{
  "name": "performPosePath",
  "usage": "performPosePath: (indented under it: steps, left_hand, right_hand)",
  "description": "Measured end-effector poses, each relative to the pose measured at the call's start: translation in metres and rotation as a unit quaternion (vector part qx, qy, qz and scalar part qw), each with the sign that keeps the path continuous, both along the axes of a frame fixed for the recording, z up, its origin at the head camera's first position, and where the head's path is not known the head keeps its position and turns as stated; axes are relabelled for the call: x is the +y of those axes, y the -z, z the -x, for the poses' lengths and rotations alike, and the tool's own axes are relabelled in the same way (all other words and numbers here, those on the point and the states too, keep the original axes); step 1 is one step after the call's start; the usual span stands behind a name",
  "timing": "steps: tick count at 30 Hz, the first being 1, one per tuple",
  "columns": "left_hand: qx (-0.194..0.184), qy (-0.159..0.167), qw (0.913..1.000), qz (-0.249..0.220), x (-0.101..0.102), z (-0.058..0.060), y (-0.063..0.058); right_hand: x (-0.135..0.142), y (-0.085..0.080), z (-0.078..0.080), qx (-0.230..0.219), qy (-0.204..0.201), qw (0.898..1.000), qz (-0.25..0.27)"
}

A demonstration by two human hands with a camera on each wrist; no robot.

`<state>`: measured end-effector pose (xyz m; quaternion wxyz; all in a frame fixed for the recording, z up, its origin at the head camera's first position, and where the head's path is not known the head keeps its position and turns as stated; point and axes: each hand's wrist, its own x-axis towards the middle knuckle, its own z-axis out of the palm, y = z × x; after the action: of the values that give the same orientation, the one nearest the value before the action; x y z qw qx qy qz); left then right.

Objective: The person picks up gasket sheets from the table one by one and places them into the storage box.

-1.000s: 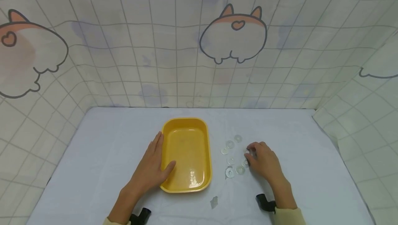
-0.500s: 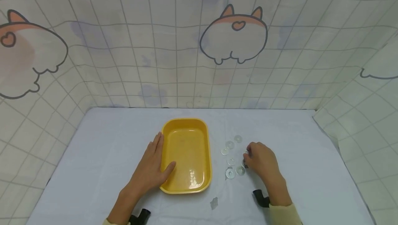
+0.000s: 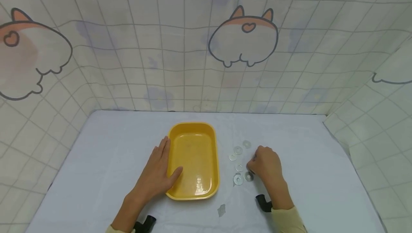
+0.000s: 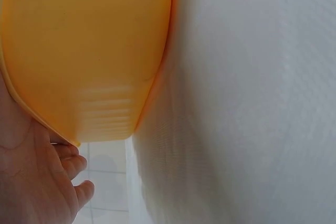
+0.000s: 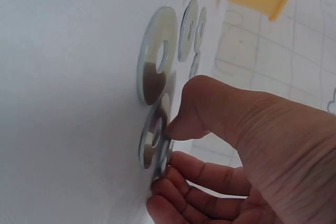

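Observation:
My left hand (image 3: pixel 157 172) rests on the left rim of a yellow plastic tray (image 3: pixel 193 154), fingers straight along the outside and thumb over the inside. In the left wrist view, the palm lies against the tray's rim. To the right of the tray, my right hand (image 3: pixel 268 163) is low over the white table, its fingers curled. The right wrist view shows the thumb and fingers pinching a metal washer (image 5: pixel 164 161) on edge. Another washer (image 5: pixel 148 153) lies right beside it, and a larger-looking washer (image 5: pixel 153 85) lies flat further along.
Several flat washers lie loosely between tray and right hand, among them a washer (image 3: pixel 238 183) at the near end and a washer (image 3: pixel 246 146) at the far end. A grey patch (image 3: pixel 221 210) marks the white tabletop (image 3: pixel 309 154). Patterned cloth (image 3: pixel 193 58) hangs behind.
My right hand has shifted slightly left and its fingers have closed further, around a washer. The left hand and the tray have stayed in place.

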<state>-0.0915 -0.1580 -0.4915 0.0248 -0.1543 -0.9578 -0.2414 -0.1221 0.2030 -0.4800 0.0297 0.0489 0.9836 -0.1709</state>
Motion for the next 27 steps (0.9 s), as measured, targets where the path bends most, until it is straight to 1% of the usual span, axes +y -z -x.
performPosePath:
  steps: [3, 6, 13, 15, 19, 27]
  left_hand:
    - [-0.001, 0.002, 1.0000, 0.000, 0.001, 0.000, 0.001]
    - [0.000, 0.002, 1.0000, 0.003, 0.002, 0.000, 0.001]
    - [-0.001, -0.003, 1.0000, 0.004, 0.001, 0.000, 0.001]
    - [-0.005, -0.003, 1.0000, 0.003, 0.001, 0.000, 0.001]
    - [-0.015, -0.008, 0.9998, 0.004, 0.000, -0.001, 0.000]
    - [-0.020, -0.005, 0.9998, -0.006, -0.001, -0.001, 0.000]
  right_hand:
    - [0.003, 0.003, -0.002, -0.003, 0.019, 1.000, 0.023]
    - [0.006, 0.005, -0.004, -0.003, 0.024, 0.999, 0.040]
    - [0.015, 0.006, -0.006, -0.001, 0.003, 0.999, 0.042]
    - [0.017, 0.005, -0.006, -0.001, -0.003, 0.999, 0.052]
    - [0.021, 0.003, -0.004, 0.003, -0.011, 0.996, 0.088]
    - [0.016, -0.001, 0.001, 0.035, 0.008, 0.984, 0.172]
